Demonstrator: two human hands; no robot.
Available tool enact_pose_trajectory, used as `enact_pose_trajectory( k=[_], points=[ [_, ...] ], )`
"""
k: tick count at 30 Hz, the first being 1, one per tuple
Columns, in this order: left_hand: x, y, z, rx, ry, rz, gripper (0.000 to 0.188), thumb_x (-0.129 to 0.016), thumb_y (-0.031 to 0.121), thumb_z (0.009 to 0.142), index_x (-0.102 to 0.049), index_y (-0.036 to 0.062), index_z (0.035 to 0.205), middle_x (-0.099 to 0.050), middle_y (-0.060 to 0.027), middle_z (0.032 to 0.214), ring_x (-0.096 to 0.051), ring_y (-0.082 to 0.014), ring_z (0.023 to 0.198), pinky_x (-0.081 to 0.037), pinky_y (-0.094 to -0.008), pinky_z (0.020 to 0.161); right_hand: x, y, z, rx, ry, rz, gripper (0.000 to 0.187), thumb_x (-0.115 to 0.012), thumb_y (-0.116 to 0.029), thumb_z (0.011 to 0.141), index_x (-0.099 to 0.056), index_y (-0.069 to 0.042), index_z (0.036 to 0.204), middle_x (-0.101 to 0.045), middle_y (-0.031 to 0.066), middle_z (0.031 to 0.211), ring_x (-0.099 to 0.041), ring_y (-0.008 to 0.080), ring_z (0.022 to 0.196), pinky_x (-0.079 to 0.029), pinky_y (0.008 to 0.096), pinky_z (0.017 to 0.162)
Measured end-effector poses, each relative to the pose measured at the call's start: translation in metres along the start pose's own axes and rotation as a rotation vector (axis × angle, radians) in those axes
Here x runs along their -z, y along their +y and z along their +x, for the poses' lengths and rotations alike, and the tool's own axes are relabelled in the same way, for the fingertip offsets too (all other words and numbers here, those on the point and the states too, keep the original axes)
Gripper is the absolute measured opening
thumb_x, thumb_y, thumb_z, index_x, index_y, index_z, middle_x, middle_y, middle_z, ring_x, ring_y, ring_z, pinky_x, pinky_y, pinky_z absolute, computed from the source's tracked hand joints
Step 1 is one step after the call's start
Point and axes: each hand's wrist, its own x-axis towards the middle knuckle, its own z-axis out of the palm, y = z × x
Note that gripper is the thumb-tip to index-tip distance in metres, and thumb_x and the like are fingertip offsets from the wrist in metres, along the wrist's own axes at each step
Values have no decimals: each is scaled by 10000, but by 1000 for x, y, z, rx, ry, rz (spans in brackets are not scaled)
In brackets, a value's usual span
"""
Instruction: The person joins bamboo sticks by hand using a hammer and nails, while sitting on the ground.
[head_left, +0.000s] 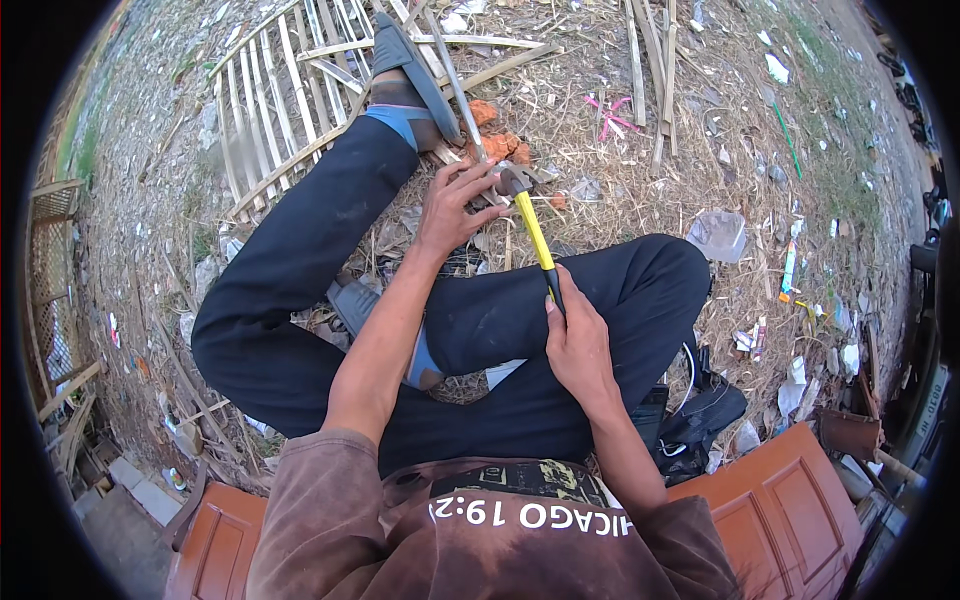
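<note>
My right hand (580, 340) is wrapped round the black grip of a hammer (534, 228) with a yellow shaft. Its dark head sits just beyond the fingertips of my left hand (450, 208). The left fingers are bent together around something hidden beneath them and the hammer head. A long thin grey rod (458, 85) slants down to that same spot. Broken orange brick pieces (507, 149) lie right beside it. My grey slipper (415, 80) rests along the rod, next to a slatted wooden panel (270, 115).
Loose wooden strips (655, 65) lie on the littered, straw-covered ground. A clear plastic container (717, 236) and a pink ribbon-like scrap (610, 118) are at the right. Beside my right hip is a black bag (702, 420); under me, a brown panelled board (780, 505).
</note>
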Motion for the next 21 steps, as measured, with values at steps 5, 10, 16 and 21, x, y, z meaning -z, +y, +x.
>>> enact_pose_trajectory(
  k=[5,10,16,21],
  points=[
    [1,1,-2,7,-5,16,523,-839,306,673,-699,106,1135,-619,30,1301,-513,-286,1173,-438,-409,999,2,-5,1,-77,-37,6,431,-531,-10,934,-447,43,1353,-598,252,988,-621,408,893,-488,442,777],
    [-1,-4,-4,-36,-4,62,588,-834,369,677,-676,111,1181,-609,5,1311,-515,-293,1171,-438,-417,988,19,-29,1,-101,-36,19,418,-525,-31,956,-453,63,1357,-615,287,1154,-635,388,1067,-486,401,901],
    [-2,-1,-2,93,0,-11,760,-835,417,671,-572,128,1323,-621,-60,1259,-517,-295,1176,-428,-429,995,4,-16,1,-127,-16,7,433,-524,-11,946,-434,61,1364,-623,287,1079,-647,408,972,-510,420,816],
    [-1,1,-7,98,-15,-6,779,-834,428,667,-562,138,1336,-629,-66,1233,-518,-285,1178,-429,-425,993,14,-23,5,-8,95,5,423,-525,-11,946,-440,60,1354,-622,283,1032,-644,423,928,-511,445,777]
  ],
)
